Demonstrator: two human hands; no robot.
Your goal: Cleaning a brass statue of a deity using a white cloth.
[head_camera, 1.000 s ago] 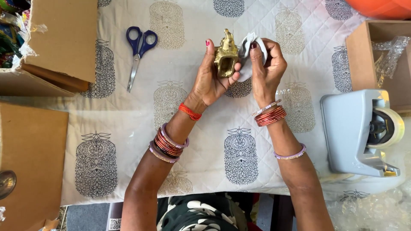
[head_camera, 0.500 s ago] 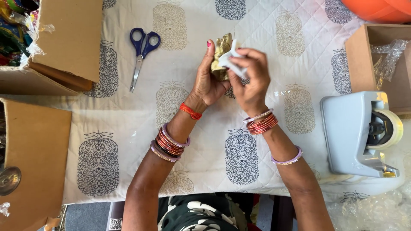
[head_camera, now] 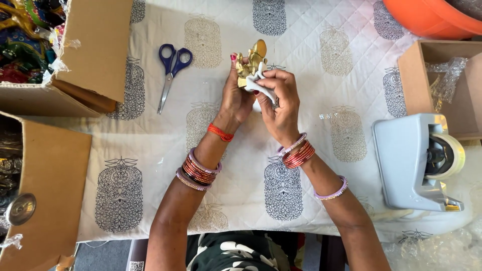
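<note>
Work surface: a table under a quilted white cloth [head_camera: 150, 150] block-printed with grey and tan motifs.

We're holding a small gold metal figurine [head_camera: 249, 65] above the cloth, near the top centre of the view. Our left hand [head_camera: 237, 98] cups it from below and from the left: fingers curled up behind it, one red-nailed fingertip [head_camera: 233, 57] showing at its left edge, the rounded gold top sticking out above the fingers. Closed grip on the figurine.

Our right hand [head_camera: 278, 103] is against the figurine's right side, fingers [head_camera: 273, 80] bent and pinching a white scrap of wrapping material [head_camera: 261, 88] that lies across the figurine's lower front. The scrap touches the figurine and runs down between the two hands. We can't tell if the right fingers touch the metal itself.

Just left of the hands: blue-handled scissors [head_camera: 169, 70] flat on the cloth, blades shut, clear of the hands. Further left: an open cardboard box [head_camera: 95, 50] with colourful figurines [head_camera: 22, 45] inside. Below it another cardboard box [head_camera: 47, 185].

Right side: a grey tape dispenser [head_camera: 414, 160], well apart from the hands. Behind it a small open cardboard box [head_camera: 416, 80] holding clear bubble wrap [head_camera: 447, 73]. Top right corner: an orange plastic tub [head_camera: 427, 17], cut off by the frame.
</note>
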